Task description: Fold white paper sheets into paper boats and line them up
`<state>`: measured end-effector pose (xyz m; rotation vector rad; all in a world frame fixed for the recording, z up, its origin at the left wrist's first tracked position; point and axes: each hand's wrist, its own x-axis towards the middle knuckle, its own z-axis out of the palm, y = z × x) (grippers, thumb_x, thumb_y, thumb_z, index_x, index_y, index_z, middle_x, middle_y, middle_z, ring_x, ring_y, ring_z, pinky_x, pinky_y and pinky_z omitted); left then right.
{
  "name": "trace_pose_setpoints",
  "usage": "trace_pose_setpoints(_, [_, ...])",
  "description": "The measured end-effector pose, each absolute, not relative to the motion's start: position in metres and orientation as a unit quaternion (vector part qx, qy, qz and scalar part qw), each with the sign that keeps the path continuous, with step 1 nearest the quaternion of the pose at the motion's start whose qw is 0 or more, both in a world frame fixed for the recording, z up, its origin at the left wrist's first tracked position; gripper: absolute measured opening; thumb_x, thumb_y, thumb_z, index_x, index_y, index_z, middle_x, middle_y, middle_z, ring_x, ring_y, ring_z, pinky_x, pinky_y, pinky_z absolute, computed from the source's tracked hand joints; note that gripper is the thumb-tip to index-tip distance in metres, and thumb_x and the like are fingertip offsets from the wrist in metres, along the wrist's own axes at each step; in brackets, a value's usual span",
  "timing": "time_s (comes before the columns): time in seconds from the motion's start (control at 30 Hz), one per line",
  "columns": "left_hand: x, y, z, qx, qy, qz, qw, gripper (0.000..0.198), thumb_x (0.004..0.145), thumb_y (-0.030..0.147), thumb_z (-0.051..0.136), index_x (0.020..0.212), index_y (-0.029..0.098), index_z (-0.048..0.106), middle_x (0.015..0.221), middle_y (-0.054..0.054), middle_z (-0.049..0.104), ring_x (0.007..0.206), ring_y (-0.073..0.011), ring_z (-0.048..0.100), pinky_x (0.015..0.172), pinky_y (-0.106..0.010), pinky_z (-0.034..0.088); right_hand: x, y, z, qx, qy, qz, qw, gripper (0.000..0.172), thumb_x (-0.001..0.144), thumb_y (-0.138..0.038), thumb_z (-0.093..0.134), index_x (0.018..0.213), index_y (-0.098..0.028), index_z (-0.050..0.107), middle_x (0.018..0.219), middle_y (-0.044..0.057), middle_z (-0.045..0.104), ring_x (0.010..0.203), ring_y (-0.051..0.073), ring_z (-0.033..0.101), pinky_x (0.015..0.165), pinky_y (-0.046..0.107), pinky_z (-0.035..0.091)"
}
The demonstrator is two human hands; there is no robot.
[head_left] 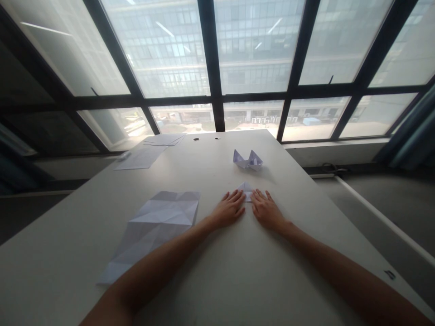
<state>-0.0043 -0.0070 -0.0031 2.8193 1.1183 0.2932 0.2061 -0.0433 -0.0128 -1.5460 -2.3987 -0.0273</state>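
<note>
A small folded sheet of white paper lies flat on the table, its pointed top facing the window. My left hand rests on its left side with the fingers stretched out. On the right side, my right hand lies flat, fingers also extended. Both hands cover the outer parts of the paper, so only its middle and tip show. Just beyond them stands a folded paper boat shape with two raised points.
A large creased paper sheet lies left of my hands, partly under my left forearm. More papers are at the table's far left. The white table reaches towards the windows. A small dark object sits near the right edge.
</note>
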Motion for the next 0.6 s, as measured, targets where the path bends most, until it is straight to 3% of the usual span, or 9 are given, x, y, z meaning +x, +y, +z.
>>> trace_pose_setpoints(0.23, [-0.006, -0.008, 0.000, 0.926, 0.368, 0.069, 0.049, 0.065, 0.101, 0.053, 0.027, 0.155, 0.017, 0.023, 0.161, -0.012, 0.019, 0.150, -0.0257, 0.013, 0.120, -0.046, 0.014, 0.196, -0.046, -0.017, -0.500, -0.857, 0.049, 0.115, 0.064, 0.102, -0.046, 0.026, 0.152, -0.008, 0.028, 0.159, 0.014, 0.024, 0.148, 0.024, 0.019, 0.120, 0.045, 0.014])
trace_pose_setpoints(0.6, [-0.003, -0.004, -0.010, 0.878, 0.475, 0.059, 0.025, 0.079, 0.097, 0.060, 0.028, 0.150, 0.001, 0.027, 0.158, -0.025, 0.019, 0.149, -0.0344, 0.012, 0.118, -0.046, 0.017, 0.204, -0.039, -0.029, -0.664, -0.740, 0.033, 0.105, 0.075, 0.099, -0.052, 0.027, 0.149, 0.003, 0.029, 0.158, 0.023, 0.020, 0.149, 0.030, 0.015, 0.119, 0.047, 0.014])
